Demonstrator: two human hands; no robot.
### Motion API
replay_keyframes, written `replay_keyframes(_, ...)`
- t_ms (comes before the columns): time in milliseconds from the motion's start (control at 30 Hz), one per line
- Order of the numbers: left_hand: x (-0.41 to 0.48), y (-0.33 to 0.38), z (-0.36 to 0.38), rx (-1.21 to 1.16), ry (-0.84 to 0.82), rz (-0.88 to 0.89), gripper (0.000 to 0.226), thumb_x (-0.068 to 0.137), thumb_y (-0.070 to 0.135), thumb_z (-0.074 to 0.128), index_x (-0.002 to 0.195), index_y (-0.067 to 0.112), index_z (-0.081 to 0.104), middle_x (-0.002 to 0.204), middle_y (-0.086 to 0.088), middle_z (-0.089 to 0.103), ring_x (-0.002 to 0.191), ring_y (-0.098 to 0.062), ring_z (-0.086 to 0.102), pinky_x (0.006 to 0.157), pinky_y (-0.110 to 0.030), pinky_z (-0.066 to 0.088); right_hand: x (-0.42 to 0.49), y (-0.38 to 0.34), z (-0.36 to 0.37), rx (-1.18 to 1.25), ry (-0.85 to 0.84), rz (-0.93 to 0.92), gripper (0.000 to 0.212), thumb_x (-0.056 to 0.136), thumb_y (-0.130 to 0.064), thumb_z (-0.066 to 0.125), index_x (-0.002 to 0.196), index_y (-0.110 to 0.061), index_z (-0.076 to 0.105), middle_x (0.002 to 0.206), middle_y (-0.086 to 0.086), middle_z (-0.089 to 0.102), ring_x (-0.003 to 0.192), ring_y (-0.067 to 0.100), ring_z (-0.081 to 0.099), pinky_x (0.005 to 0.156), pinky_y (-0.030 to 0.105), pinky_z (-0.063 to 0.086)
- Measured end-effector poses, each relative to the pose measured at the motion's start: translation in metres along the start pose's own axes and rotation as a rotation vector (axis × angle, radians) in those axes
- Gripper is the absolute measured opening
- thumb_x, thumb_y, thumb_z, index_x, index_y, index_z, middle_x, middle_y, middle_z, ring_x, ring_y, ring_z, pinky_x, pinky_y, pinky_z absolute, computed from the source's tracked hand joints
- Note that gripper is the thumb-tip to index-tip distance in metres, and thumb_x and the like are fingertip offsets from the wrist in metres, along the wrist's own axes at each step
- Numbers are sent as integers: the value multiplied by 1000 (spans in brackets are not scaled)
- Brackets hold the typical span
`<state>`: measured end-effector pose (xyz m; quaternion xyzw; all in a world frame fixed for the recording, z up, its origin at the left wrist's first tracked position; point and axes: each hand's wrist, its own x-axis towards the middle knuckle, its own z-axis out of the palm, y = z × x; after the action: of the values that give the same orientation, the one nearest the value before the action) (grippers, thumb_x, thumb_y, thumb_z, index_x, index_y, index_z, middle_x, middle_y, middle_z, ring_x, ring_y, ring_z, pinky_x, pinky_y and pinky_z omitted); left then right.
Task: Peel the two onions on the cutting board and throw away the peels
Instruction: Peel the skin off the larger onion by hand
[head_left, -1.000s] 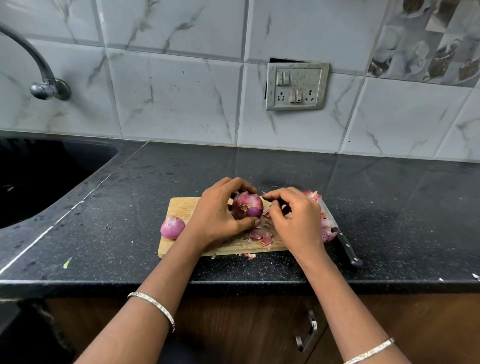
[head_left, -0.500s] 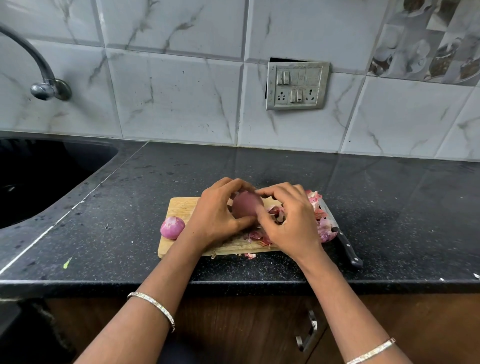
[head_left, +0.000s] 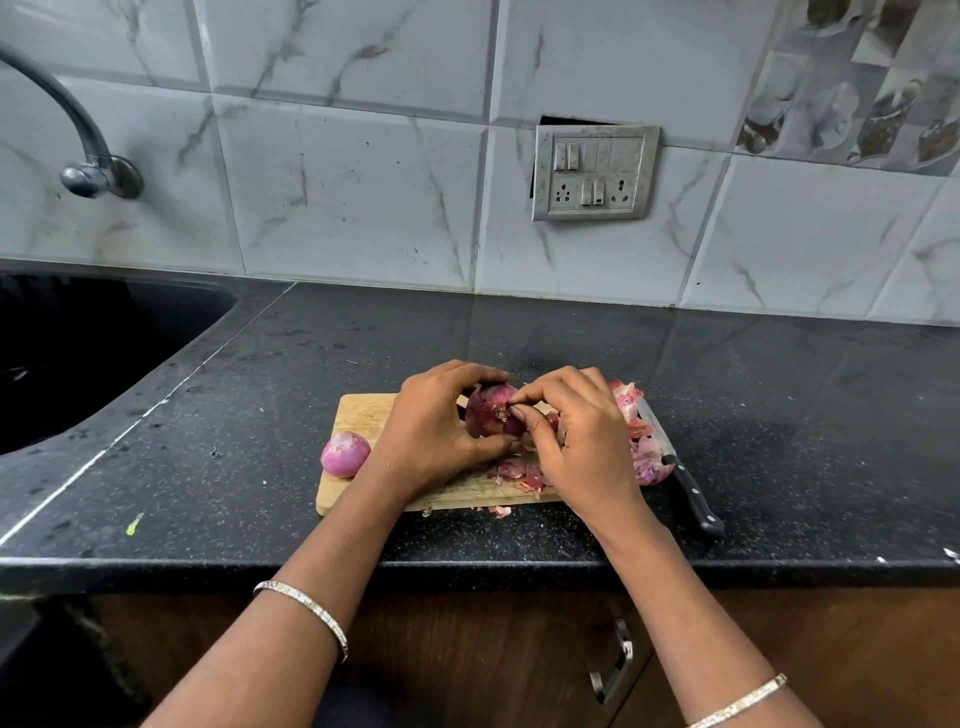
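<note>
A wooden cutting board (head_left: 363, 415) lies on the black counter. My left hand (head_left: 431, 426) grips a red onion (head_left: 488, 410) just above the board, its root end facing me. My right hand (head_left: 582, 436) pinches at the skin near that root end with thumb and fingertips. A second onion (head_left: 345, 453), pale pink and peeled, sits at the board's left edge. Loose peels (head_left: 519, 473) lie on the board under my hands, and a bigger heap of peels (head_left: 641, 436) is piled on the board's right side.
A black-handled knife (head_left: 680, 467) lies along the board's right edge, partly under the peels. A dark sink (head_left: 78, 353) with a tap (head_left: 78, 140) is at the left. A cabinet handle (head_left: 615, 662) shows below the counter edge. One peel scrap (head_left: 500, 511) lies in front of the board.
The onion has been turned in my left hand so its root end faces me again. My right fingers have moved from covering the onion to pinching near the root.
</note>
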<state>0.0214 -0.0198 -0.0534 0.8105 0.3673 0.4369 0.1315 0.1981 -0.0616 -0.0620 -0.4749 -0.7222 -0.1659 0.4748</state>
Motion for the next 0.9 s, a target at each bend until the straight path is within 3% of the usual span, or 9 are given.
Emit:
replay_keyframes(300, 0, 1, 1, -16, -4, -40, 63, 60, 47, 72, 119, 26, 72, 110, 10, 74, 97, -6, 69, 87, -35, 59, -1, -5, 5, -163, -48, -51, 18, 95, -22, 52, 97, -9, 64, 94, 3, 61, 87, 21, 55, 75, 36, 51)
replay_keyframes(567, -1, 1, 0, -25, -16, -64, 64, 59, 48, 79, 119, 27, 71, 110, 9, 73, 96, -8, 69, 87, -36, 59, -1, -2, 1, -20, -65, 115, 5, 93, -11, 63, 98, -11, 62, 98, -2, 57, 90, 17, 56, 77, 37, 52)
replay_keyframes(733, 0, 1, -1, 21, -19, -48, 67, 59, 52, 70, 120, 26, 71, 111, 9, 72, 98, -8, 67, 90, -35, 57, -1, -4, -2, 31, -48, 44, 15, 86, -13, 75, 101, -14, 73, 95, -5, 69, 93, 12, 59, 83, 21, 46)
replay_keyframes(900, 0, 1, -1, 55, -49, -29, 69, 60, 48, 72, 125, 25, 71, 117, 10, 72, 102, -6, 67, 93, -34, 56, -1, -1, -3, 84, -14, 41, 14, 84, -14, 81, 98, -17, 81, 88, -7, 72, 87, 10, 58, 78, 23, 50)
